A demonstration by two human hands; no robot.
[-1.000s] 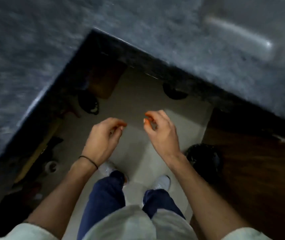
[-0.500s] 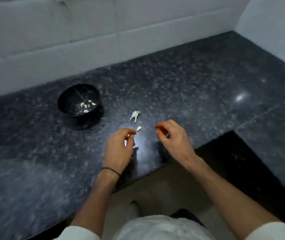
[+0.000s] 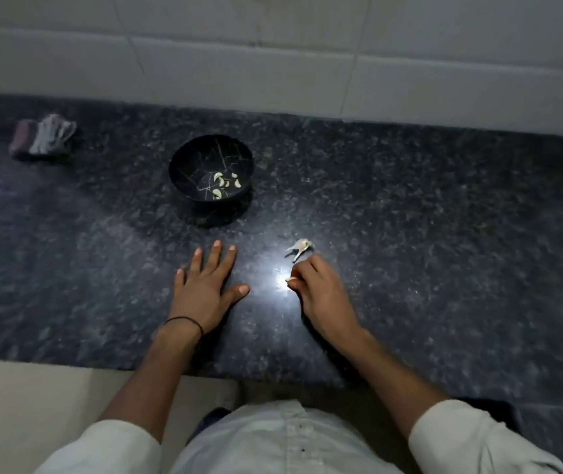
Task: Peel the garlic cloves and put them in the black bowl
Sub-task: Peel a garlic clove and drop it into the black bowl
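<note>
The right hand (image 3: 321,295), nearer the person than the round black bowl with pale crack-like veins (image 3: 187,159) and off to the bowl's right, has its fingers curled. Its thumb and fingertips pinch a small pale garlic clove (image 3: 289,279) low over the dark speckled granite countertop (image 3: 410,234). Just past its knuckles lies a papery white garlic husk with a stem (image 3: 300,247). The left hand (image 3: 206,289) lies palm down on the countertop in front of the bowl, fingers straight and spread, holding nothing. Several peeled pale cloves (image 3: 220,184) lie inside the bowl, toward its right side. Well left of the bowl sits a crumpled grey and maroon cloth (image 3: 42,136).
</note>
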